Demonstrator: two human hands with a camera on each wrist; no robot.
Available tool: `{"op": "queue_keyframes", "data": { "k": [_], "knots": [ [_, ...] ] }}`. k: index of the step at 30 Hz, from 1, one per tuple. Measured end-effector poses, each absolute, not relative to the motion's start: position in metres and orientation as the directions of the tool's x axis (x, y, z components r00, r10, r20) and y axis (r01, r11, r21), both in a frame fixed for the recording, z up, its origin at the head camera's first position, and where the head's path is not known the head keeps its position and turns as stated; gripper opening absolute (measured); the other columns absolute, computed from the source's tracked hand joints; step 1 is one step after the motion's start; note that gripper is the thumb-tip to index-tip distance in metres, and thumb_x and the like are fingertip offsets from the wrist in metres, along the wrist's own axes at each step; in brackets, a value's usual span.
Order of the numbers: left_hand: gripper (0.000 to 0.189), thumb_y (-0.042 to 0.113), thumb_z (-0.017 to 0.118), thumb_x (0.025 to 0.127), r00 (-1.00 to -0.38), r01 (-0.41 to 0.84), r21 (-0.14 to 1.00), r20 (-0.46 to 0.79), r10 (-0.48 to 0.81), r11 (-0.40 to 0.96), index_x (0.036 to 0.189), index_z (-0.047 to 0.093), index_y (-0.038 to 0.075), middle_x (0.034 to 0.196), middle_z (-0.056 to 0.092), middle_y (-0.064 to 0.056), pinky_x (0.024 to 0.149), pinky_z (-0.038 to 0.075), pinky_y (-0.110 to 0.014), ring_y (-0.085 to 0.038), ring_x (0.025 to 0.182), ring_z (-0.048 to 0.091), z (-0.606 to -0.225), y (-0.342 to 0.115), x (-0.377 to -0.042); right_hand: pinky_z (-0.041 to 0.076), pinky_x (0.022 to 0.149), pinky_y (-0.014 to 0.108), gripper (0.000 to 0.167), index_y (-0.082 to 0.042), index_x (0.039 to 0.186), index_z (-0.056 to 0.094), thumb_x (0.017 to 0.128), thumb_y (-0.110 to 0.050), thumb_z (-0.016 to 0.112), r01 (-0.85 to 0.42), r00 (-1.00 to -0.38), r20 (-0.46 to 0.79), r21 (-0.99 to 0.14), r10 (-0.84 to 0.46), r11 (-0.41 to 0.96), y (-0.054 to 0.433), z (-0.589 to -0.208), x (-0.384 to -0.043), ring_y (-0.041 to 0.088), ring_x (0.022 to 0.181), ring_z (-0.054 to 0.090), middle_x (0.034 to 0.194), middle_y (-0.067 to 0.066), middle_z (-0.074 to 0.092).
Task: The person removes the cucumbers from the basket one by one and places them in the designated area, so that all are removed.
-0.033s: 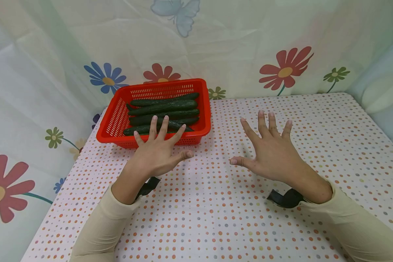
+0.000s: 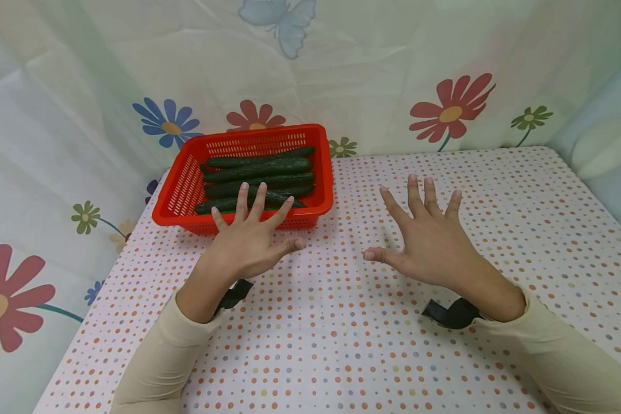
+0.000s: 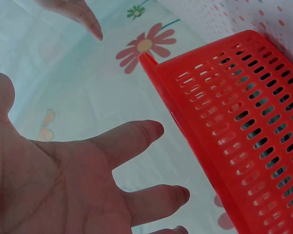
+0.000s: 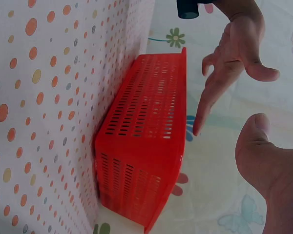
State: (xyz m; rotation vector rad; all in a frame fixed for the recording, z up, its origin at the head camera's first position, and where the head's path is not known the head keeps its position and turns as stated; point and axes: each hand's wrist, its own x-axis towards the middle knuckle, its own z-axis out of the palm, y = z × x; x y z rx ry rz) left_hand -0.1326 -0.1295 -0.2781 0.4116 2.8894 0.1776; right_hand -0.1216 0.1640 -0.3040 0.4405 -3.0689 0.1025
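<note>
Several dark green cucumbers point(image 2: 261, 169) lie side by side in a red plastic basket point(image 2: 322, 190) at the back left of the table. My left hand point(image 2: 243, 244) is spread palm down before the basket; in the head view its fingertips overlap the front rim and the nearest cucumbers. The left wrist view shows its fingers point(image 3: 132, 141) apart from the slotted basket wall point(image 3: 224, 122), with nothing in the palm. To the right, my right hand point(image 2: 429, 241) hovers over the tabletop, fingers and thumb spread, holding nothing. Only its thumb point(image 4: 263, 156) shows in the right wrist view.
A white cloth with coloured dots point(image 2: 310, 345) covers the table. Behind and to the left hangs a pale curtain point(image 2: 362, 69) printed with flowers and a butterfly. Black straps point(image 2: 450, 313) sit at both wrists, below the beige sleeves point(image 2: 160, 356).
</note>
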Motion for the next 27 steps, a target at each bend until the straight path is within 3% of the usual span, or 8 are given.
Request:
{"op": "queue_keyframes", "data": {
  "k": [11, 14, 18, 19, 22, 23, 25, 27],
  "knots": [
    [0.079, 0.076, 0.03, 0.09, -0.939, 0.299, 0.107, -0.144, 0.312, 0.948, 0.156, 0.007, 0.04, 0.166, -0.011, -0.009, 0.107, -0.008, -0.08, -0.04, 0.15, -0.021, -0.27, -0.145, -0.141, -0.004, 0.105, 0.083, 0.105, -0.015, 0.159, 0.015, 0.082, -0.077, 0.051, -0.313, -0.95, 0.054, -0.082, -0.309, 0.946, 0.162, -0.304, -0.12, 0.057, 0.145, 0.003, 0.16, 0.031, 0.004],
    [0.079, 0.074, 0.029, 0.091, -0.945, 0.299, 0.145, -0.095, 0.314, 0.943, 0.157, 0.011, 0.036, 0.166, -0.003, -0.011, 0.109, -0.003, -0.08, -0.042, 0.151, -0.013, -0.259, -0.168, -0.151, -0.001, 0.105, 0.083, 0.104, -0.016, 0.159, 0.014, 0.082, -0.077, 0.051, -0.332, -0.943, 0.047, -0.093, -0.329, 0.939, 0.16, -0.303, -0.121, 0.057, 0.145, 0.005, 0.16, 0.03, 0.008],
    [0.077, 0.067, 0.037, 0.094, -0.971, 0.188, 0.312, -0.085, 0.224, 0.931, 0.158, 0.016, 0.03, 0.166, 0.008, -0.012, 0.111, 0.011, -0.078, -0.044, 0.152, 0.001, -0.246, -0.215, -0.172, 0.013, 0.107, 0.081, 0.097, -0.012, 0.157, 0.024, 0.085, -0.065, 0.06, -0.369, -0.929, 0.071, -0.1, -0.363, 0.924, 0.154, -0.303, -0.124, 0.054, 0.142, 0.028, 0.155, 0.029, 0.031],
    [0.077, 0.066, 0.039, 0.095, -0.978, 0.145, 0.354, -0.089, 0.187, 0.924, 0.158, 0.017, 0.028, 0.166, 0.011, -0.014, 0.111, 0.015, -0.076, -0.045, 0.151, 0.006, -0.245, -0.228, -0.177, 0.024, 0.107, 0.077, 0.093, -0.011, 0.156, 0.028, 0.085, -0.061, 0.064, -0.376, -0.926, 0.089, -0.106, -0.368, 0.92, 0.153, -0.303, -0.124, 0.052, 0.136, 0.04, 0.15, 0.029, 0.04],
    [0.077, 0.062, 0.038, 0.097, -0.992, -0.001, 0.447, -0.117, 0.057, 0.895, 0.158, 0.019, 0.02, 0.162, 0.022, -0.021, 0.109, 0.029, -0.071, -0.047, 0.147, 0.021, -0.248, -0.266, -0.194, 0.057, 0.081, 0.056, 0.083, -0.008, 0.151, 0.038, 0.086, -0.051, 0.069, -0.381, -0.924, 0.103, -0.135, -0.369, 0.915, 0.15, -0.304, -0.122, 0.041, 0.102, 0.067, 0.126, 0.026, 0.064],
    [0.078, 0.061, 0.038, 0.097, -0.991, -0.043, 0.472, -0.13, 0.022, 0.88, 0.158, 0.02, 0.017, 0.159, 0.028, -0.023, 0.108, 0.033, -0.069, -0.048, 0.143, 0.028, -0.252, -0.277, -0.199, 0.059, 0.068, 0.047, 0.08, -0.008, 0.15, 0.041, 0.087, -0.049, 0.069, -0.375, -0.926, 0.099, -0.149, -0.364, 0.915, 0.15, -0.304, -0.12, 0.037, 0.09, 0.07, 0.12, 0.024, 0.068],
    [0.078, 0.06, 0.037, 0.098, -0.985, -0.119, 0.538, -0.169, -0.031, 0.835, 0.158, 0.021, 0.013, 0.152, 0.034, -0.027, 0.106, 0.04, -0.065, -0.047, 0.136, 0.037, -0.263, -0.295, -0.209, 0.049, 0.046, 0.033, 0.077, -0.01, 0.148, 0.044, 0.087, -0.048, 0.069, -0.363, -0.931, 0.089, -0.169, -0.353, 0.916, 0.15, -0.305, -0.115, 0.029, 0.071, 0.069, 0.108, 0.019, 0.073],
    [0.076, 0.058, 0.039, 0.098, -0.974, -0.183, 0.6, -0.216, -0.062, 0.779, 0.158, 0.022, 0.013, 0.148, 0.038, -0.027, 0.102, 0.047, -0.06, -0.044, 0.129, 0.044, -0.275, -0.31, -0.216, 0.041, 0.041, 0.027, 0.075, -0.011, 0.148, 0.045, 0.087, -0.048, 0.069, -0.359, -0.933, 0.074, -0.176, -0.352, 0.916, 0.15, -0.306, -0.111, 0.021, 0.062, 0.065, 0.099, 0.014, 0.075]
  ]
}}
